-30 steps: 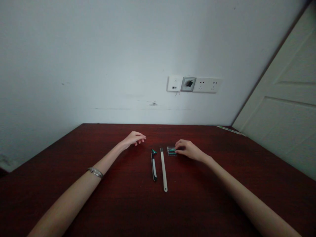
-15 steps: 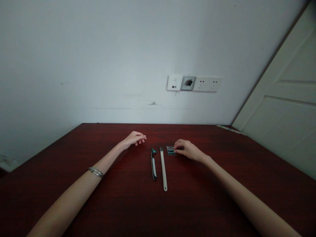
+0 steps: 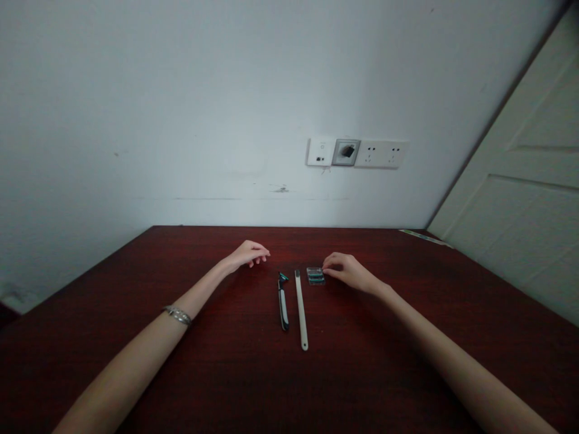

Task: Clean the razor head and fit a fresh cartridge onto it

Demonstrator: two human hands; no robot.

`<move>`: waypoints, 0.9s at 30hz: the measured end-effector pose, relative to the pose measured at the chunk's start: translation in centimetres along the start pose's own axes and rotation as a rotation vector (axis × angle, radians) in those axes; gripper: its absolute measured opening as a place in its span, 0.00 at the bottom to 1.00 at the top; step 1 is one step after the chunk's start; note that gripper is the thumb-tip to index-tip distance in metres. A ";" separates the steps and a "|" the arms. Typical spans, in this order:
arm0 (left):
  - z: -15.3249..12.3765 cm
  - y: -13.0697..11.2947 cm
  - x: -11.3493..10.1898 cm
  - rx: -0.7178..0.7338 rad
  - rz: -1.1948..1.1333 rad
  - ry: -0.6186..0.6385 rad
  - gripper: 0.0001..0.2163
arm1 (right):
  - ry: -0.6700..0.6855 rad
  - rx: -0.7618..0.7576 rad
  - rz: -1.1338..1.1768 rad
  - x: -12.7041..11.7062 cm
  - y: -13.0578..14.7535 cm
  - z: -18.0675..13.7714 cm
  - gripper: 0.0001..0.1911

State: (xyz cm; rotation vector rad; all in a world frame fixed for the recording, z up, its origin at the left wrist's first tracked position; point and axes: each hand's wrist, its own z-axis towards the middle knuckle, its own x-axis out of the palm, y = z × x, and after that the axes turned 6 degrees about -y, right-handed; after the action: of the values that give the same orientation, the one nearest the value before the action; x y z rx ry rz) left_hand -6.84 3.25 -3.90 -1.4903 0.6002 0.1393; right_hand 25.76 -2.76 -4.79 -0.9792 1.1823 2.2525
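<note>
My left hand (image 3: pixel 248 254) rests on the dark red table, holding nothing, its fingers loosely bent and apart. Nearest to it lies a razor (image 3: pixel 283 306) with a grey and black handle and a green-edged head at the far end. Beside the razor, a long pale toothbrush (image 3: pixel 301 313) lies with its dark bristle end pointing away from me. Right of that sits a small clear case of green razor cartridges (image 3: pixel 315 276), flat on the table. My right hand (image 3: pixel 346 271) is at the case's right edge, fingers curved and slightly apart; whether the fingertips touch it is hard to see.
The table (image 3: pixel 217 374) meets a white wall carrying sockets and a switch panel (image 3: pixel 357 153). A pale door (image 3: pixel 534 181) stands at the right. A thin printed strip (image 3: pixel 425 237) lies along the table's far right corner.
My right hand has drawn back rightward from over the cartridge case to its edge, uncovering more of it. The left hand, razor and toothbrush stay in place; the view shifts slightly.
</note>
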 end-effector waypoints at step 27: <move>-8.0 -6.5 7.5 0.040 0.829 -0.086 0.12 | 0.042 0.065 -0.225 -1.2 8.4 -0.2 0.10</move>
State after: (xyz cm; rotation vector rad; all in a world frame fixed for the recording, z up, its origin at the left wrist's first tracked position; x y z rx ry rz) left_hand 0.06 -7.13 -1.28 -1.1110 1.1132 0.8194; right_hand 21.35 -7.63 0.55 -1.0808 1.0962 2.0153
